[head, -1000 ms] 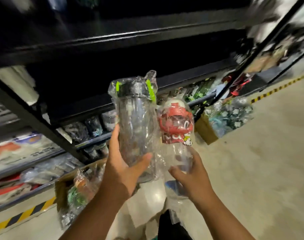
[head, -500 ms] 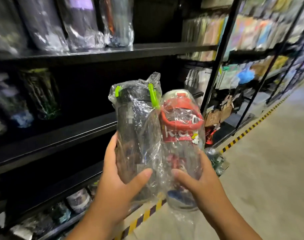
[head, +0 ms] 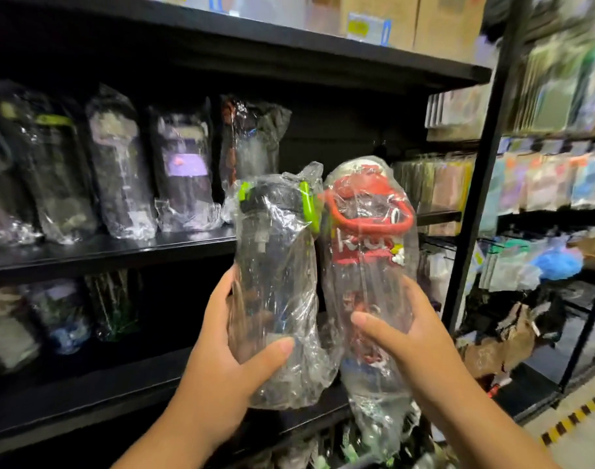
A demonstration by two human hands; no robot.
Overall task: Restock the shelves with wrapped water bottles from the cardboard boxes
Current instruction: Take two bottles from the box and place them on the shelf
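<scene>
- Two wrapped bottles are carried upright, side by side and touching: the green-clipped bottle (head: 276, 282) is clasped by the left hand (head: 231, 360), the red-capped bottle (head: 370, 265) by the right hand (head: 421, 336).
- Neither is shelved yet.
- A row of stocked bottles (head: 120, 167) stands at ten o'clock on the shelf (head: 103, 252); free space is judged to remain at its right end.

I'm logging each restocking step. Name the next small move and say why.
Probably reach forward and stand the green-clipped bottle from the left hand in the bare stretch of shelf right of the wrapped row. The right hand holds the red-lidded bottle, which could follow beside it.
</scene>
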